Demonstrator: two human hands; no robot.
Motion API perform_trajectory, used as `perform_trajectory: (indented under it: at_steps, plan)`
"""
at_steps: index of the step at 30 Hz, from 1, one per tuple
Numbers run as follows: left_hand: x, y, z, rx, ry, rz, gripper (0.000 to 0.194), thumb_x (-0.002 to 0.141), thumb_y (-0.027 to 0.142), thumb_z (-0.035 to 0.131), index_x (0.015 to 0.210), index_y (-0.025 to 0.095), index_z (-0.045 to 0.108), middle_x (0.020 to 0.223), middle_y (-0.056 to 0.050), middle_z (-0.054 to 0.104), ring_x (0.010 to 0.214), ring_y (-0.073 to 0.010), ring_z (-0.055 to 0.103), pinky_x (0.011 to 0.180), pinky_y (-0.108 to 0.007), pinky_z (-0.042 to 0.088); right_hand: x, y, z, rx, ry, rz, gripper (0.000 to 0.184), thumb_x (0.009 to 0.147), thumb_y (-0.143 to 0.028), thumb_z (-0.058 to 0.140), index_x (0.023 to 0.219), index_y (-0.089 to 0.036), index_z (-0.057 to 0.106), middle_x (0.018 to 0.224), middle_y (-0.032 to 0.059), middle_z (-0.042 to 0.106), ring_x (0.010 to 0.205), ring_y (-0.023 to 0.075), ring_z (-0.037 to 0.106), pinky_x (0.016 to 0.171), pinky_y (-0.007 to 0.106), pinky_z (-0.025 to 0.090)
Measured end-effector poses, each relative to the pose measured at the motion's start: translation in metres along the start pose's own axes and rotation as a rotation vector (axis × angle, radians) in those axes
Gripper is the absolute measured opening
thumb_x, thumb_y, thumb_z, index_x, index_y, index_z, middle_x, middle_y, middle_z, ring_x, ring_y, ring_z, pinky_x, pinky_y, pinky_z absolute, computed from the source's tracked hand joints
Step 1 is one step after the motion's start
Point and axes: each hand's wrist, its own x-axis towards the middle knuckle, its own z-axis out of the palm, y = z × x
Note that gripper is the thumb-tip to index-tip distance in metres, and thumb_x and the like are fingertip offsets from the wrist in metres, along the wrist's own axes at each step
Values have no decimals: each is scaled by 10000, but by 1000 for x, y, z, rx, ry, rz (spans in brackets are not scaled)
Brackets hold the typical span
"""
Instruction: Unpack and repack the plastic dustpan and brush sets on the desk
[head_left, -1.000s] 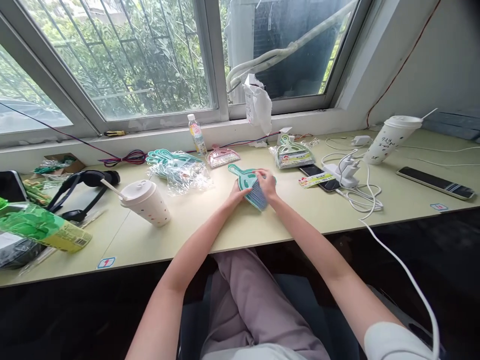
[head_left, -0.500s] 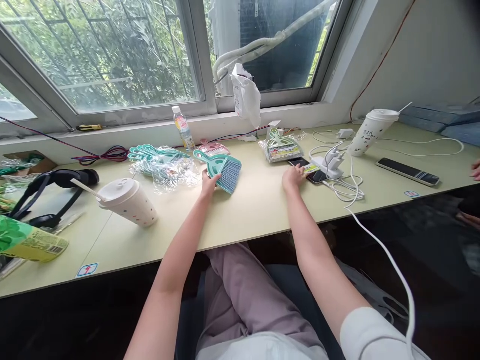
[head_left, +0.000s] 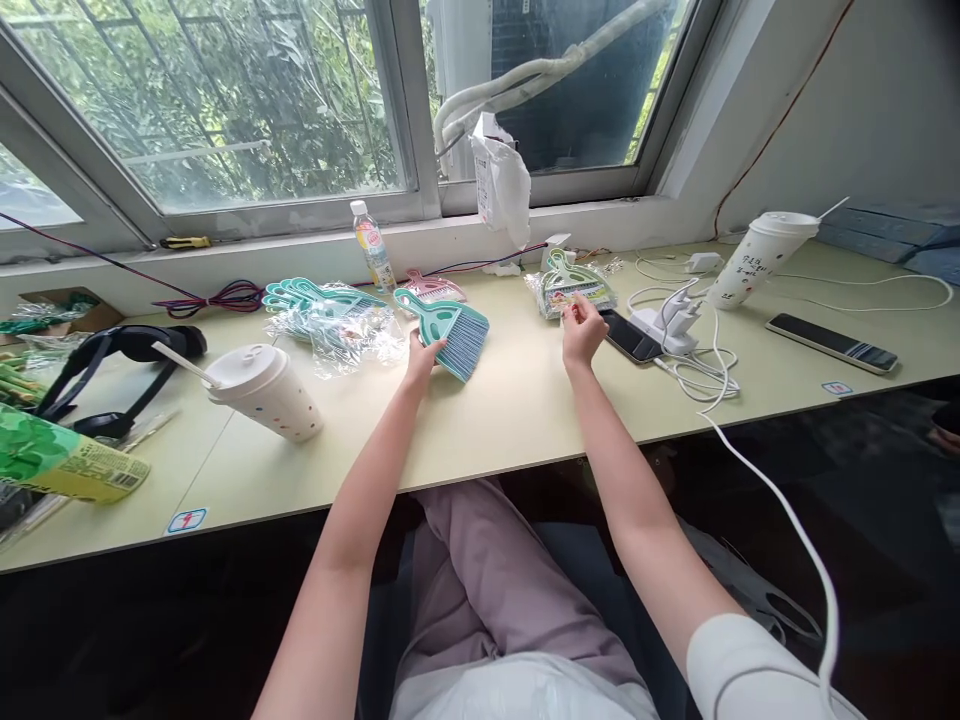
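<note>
My left hand (head_left: 421, 355) is closed around the side of a teal hand brush with grey-blue bristles (head_left: 463, 342), held tilted just above or on the table. My right hand (head_left: 584, 335) is raised off the table, its fingertips pinched together; what is between them is too small to make out. Right behind it lies a wrapped dustpan-and-brush set (head_left: 574, 284) with a coloured label. A black phone (head_left: 631, 338) rests to the right of that hand. Behind the left hand are several teal brushes or dustpans in clear wrap (head_left: 322, 310) and a pink one (head_left: 431, 288).
A lidded cup (head_left: 264, 392), a headset (head_left: 139, 345) and a green-yellow package (head_left: 71, 455) stand or lie at left. A drink bottle (head_left: 373, 247) is by the sill. White plugs and cables (head_left: 679, 325), another cup (head_left: 765, 258) and a second phone (head_left: 831, 343) occupy the right.
My right hand has lifted from the phone and moved slightly left, its fingers now pinched. A yellow-green strip that lay over the phone no longer shows there. The left hand keeps the brush.
</note>
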Motion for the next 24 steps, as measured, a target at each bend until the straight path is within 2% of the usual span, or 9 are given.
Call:
perform_trajectory:
  at_steps: [1, 3, 6, 8, 11, 13, 16, 20, 24]
  plan:
    - [0, 0, 1, 3, -12, -4, 511, 802, 267, 665, 1262, 274, 443, 1210, -74, 625, 1017, -225, 663, 741, -328, 587, -6, -13, 0, 47, 47, -8, 533, 1007, -260, 272, 1479, -124, 480, 1360, 182, 623, 1201, 254, 632, 1012, 409, 494]
    - [-2, -1, 4, 7, -44, -1, 448, 846, 323, 641, 1252, 268, 460, 1190, -71, 635, 1002, -222, 664, 733, -324, 580, -25, -43, 5, 129, -3, -56, 560, 1024, -339, 253, 1533, -161, 405, 1385, 150, 612, 1216, 254, 622, 1042, 411, 479]
    - [-6, -2, 10, -22, -130, 24, 407, 900, 433, 597, 1248, 254, 484, 1204, -72, 640, 1039, -228, 659, 745, -316, 571, -60, -85, 23, 209, -267, -246, 604, 1023, -436, 282, 1592, -235, 275, 1486, 94, 532, 1354, 268, 516, 1130, 434, 405]
    - [-8, -3, 14, -68, -188, 58, 435, 899, 495, 599, 1250, 259, 498, 1256, -65, 629, 1115, -231, 639, 786, -309, 567, -77, -101, 39, 199, -439, -406, 654, 1009, -518, 313, 1605, -265, 221, 1589, 57, 398, 1497, 268, 319, 1227, 480, 237]
    - [-8, -4, 14, -117, -188, 46, 483, 874, 576, 606, 1238, 272, 513, 1303, -56, 614, 1157, -233, 626, 813, -313, 566, -86, -104, 58, 156, -569, -487, 721, 998, -612, 227, 1620, -277, 83, 1675, 33, 171, 1565, 251, 83, 1243, 551, -2]
    - [-7, -5, 12, -124, -172, 5, 529, 839, 589, 641, 1241, 274, 501, 1278, -62, 624, 1106, -235, 650, 804, -332, 573, -83, -98, 65, 176, -601, -463, 741, 989, -644, 141, 1615, -284, -27, 1690, 28, 79, 1569, 241, 28, 1232, 572, -35]
    - [-4, -4, 10, -95, -176, 37, 697, 701, 463, 805, 1275, 267, 461, 1239, -72, 633, 1110, -247, 650, 859, -372, 573, -79, -91, 65, 230, -642, -448, 766, 963, -689, 76, 1595, -305, -122, 1695, 13, 32, 1569, 249, 20, 1228, 588, -16]
    - [-2, -4, 11, -73, -218, 191, 877, 526, 287, 884, 1289, 221, 458, 1244, -97, 629, 1216, -294, 596, 1010, -416, 516, -79, -94, 54, 216, -580, -458, 724, 993, -632, 155, 1605, -321, -74, 1694, 15, 64, 1567, 275, 41, 1216, 616, -18]
    - [0, -5, 11, -205, -152, 237, 889, 504, 252, 878, 1282, 235, 449, 1245, -88, 633, 1199, -304, 607, 993, -435, 529, -74, -92, 45, 289, -242, -232, 689, 1005, -471, 324, 1609, -341, 20, 1694, 17, 71, 1567, 278, 32, 1218, 626, 41]
